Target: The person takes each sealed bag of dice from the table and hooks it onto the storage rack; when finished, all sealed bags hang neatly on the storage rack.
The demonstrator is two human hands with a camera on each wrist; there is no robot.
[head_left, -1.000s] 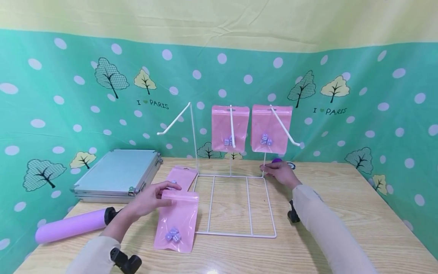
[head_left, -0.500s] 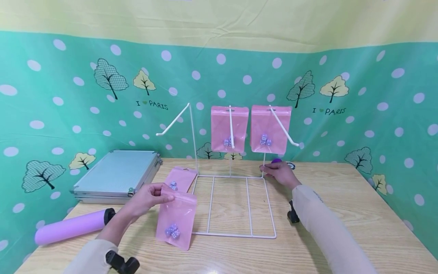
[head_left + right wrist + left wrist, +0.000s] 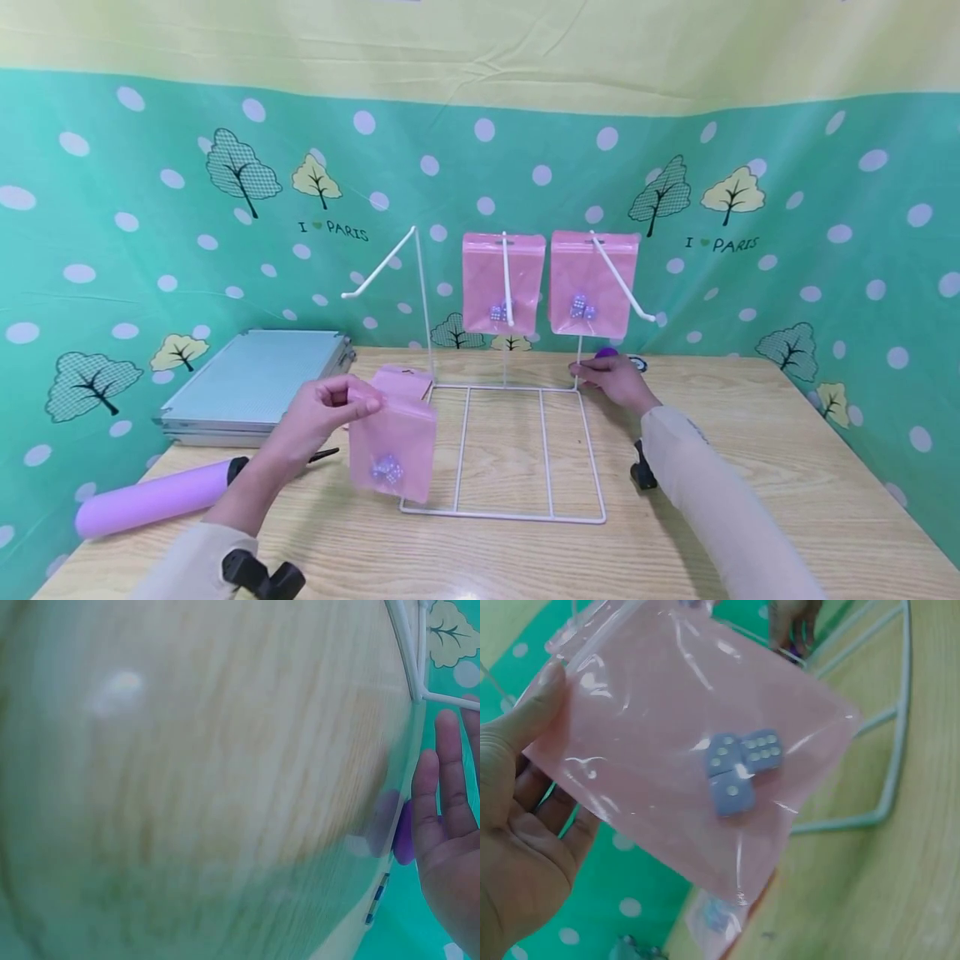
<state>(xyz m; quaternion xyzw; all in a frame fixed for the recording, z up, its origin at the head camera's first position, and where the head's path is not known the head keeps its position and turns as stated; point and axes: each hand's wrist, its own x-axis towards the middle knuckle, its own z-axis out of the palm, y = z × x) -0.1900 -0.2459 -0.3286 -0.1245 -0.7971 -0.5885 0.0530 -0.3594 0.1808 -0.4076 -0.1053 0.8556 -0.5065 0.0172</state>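
Observation:
My left hand (image 3: 324,414) pinches the top corner of a pink zip bag (image 3: 392,449) with three small dice in it, lifted off the table left of the white wire rack (image 3: 517,454). In the left wrist view the bag (image 3: 697,750) hangs from my thumb and fingers (image 3: 532,712), the dice (image 3: 739,769) showing through it. My right hand (image 3: 617,378) rests with straight fingers on the rack's far right base corner; the right wrist view shows its fingers (image 3: 442,802) flat. Two pink bags (image 3: 503,282) (image 3: 594,282) hang on the rack's hooks; the left hook (image 3: 378,265) is bare.
Another pink bag (image 3: 401,384) lies flat behind the held one. A silver case (image 3: 255,379) sits at the left, with a purple cylinder (image 3: 146,503) in front of it. A purple object (image 3: 606,352) lies just behind my right hand. Green spotted cloth walls the table.
My left hand has picked the bag up off the table and raised it, now hanging free. The right hand has stayed on the rack's corner.

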